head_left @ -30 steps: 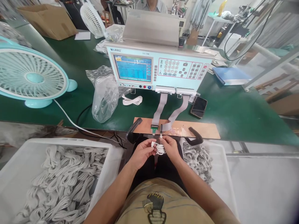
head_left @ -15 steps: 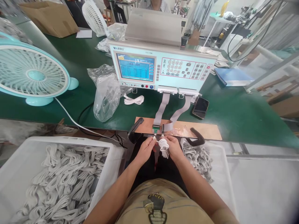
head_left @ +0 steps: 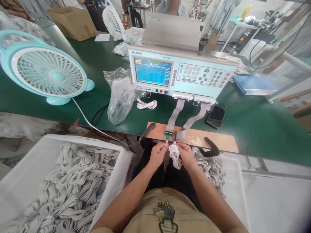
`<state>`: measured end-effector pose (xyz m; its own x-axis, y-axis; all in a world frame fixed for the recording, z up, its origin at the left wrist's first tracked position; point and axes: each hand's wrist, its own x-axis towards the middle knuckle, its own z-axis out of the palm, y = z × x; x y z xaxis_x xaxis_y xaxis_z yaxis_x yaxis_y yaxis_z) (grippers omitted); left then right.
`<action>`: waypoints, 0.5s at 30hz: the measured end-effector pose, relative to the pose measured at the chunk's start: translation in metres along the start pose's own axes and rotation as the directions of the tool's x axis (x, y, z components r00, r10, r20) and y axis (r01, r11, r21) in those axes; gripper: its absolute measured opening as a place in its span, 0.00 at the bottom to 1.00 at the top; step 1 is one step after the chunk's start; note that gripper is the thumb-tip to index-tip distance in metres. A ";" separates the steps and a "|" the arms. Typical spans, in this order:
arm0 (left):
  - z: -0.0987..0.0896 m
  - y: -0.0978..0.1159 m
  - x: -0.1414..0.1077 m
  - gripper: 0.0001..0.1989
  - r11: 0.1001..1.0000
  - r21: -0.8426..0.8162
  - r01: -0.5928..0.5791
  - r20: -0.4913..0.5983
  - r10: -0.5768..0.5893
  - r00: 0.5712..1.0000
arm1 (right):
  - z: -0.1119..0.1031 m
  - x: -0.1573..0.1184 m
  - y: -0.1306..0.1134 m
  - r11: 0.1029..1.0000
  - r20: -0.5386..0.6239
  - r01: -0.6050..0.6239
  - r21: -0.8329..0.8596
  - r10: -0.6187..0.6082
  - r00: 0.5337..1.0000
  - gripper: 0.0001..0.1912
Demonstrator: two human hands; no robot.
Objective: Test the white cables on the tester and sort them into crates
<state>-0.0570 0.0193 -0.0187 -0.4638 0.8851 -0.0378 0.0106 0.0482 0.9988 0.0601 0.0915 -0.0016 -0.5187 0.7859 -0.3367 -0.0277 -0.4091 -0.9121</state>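
A coiled white cable point(head_left: 175, 156) hangs between my two hands, just in front of the board at the table edge. My left hand point(head_left: 157, 154) is closed in a pinch on one end of the cable, at a small green circuit board point(head_left: 167, 137). With its fingers closed, my right hand point(head_left: 185, 154) grips the other end beside the coil, at a second black connector point(head_left: 175, 135). Grey ribbon cables point(head_left: 175, 113) run from both connectors up to a cable tester point(head_left: 179, 71) with a lit blue screen. The plugs themselves are mostly hidden by my fingertips.
Black clamps point(head_left: 209, 148) hold the copper-coloured board point(head_left: 223, 139) to the green table. A white bin point(head_left: 46, 142) of bundled cables stands left, another bin point(head_left: 234, 174) right. A phone point(head_left: 215, 116), a loose cable bundle point(head_left: 147, 104) and a fan point(head_left: 58, 76) lie around the tester.
The whole scene has shifted right in the view as my head turned. The tester's screen shows different content. Both hands keep their grip on the cable ends, and the coil hangs slightly lower.
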 end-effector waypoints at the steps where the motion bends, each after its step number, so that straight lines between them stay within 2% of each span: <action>1: 0.001 0.001 -0.001 0.18 1.000 -0.006 0.006 -0.019 -0.006 1.000 | 0.000 0.000 0.000 1.000 -0.001 0.001 -0.012 -0.001 1.000 0.14; 7: 0.013 0.000 -0.003 0.16 0.988 -0.145 0.061 -0.132 -0.081 0.988 | -0.001 0.000 -0.001 1.000 0.001 0.012 -0.029 -0.012 1.000 0.14; 11: 0.017 -0.006 -0.002 0.18 0.991 -0.105 0.082 -0.130 -0.096 0.987 | -0.001 0.002 -0.001 0.998 -0.008 0.035 -0.048 -0.036 0.999 0.12; 13: 0.012 -0.003 -0.007 0.19 0.991 -0.058 0.117 -0.136 -0.124 0.983 | -0.001 0.002 -0.001 0.998 -0.026 0.021 -0.053 -0.023 0.999 0.13; 15: -0.005 0.007 -0.016 0.20 0.997 -0.007 0.076 -0.140 -0.076 0.987 | -0.002 0.001 0.000 0.998 -0.064 0.012 -0.062 -0.016 0.998 0.13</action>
<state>-0.0536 0.0035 -0.0109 -0.5824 0.8056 -0.1089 -0.0305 0.1122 0.9932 0.0616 0.0930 -0.0025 -0.4628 0.8202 -0.3363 0.0191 -0.3701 -0.9288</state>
